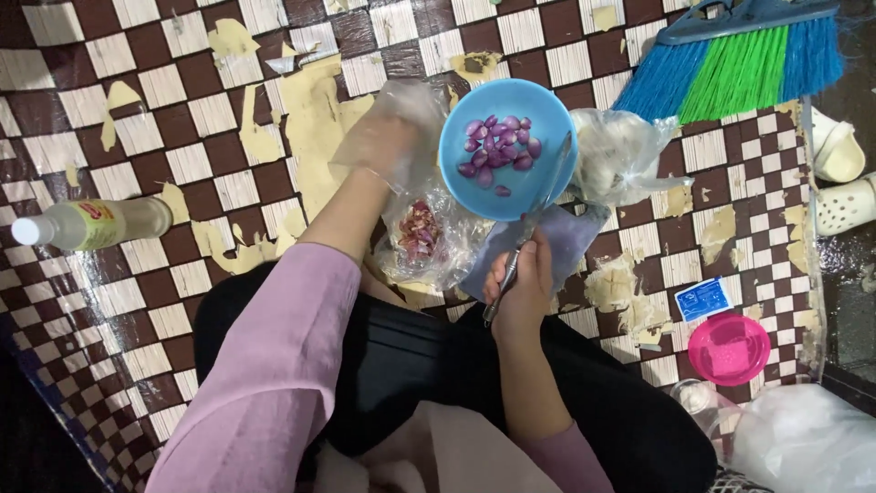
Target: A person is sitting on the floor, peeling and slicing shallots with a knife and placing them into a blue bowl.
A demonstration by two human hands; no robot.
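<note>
Reaching into a clear bag (401,173), left hand (379,141) grip unclear; right hand (522,278) clamps a knife (534,224) beside the blue bowl (474,183).

We cannot make out the fingers of our left hand (383,137): it is inside a clear plastic bag (411,183), and the film blurs it. Our right hand (522,283) covers the middle of the knife (529,237), so its handle shows only at the lower end. Beyond that hand, the broom (744,59) is cut off by the top edge. The second clear bag (620,155), right of the blue bowl (474,178), holds pale things too blurred to name.
</note>
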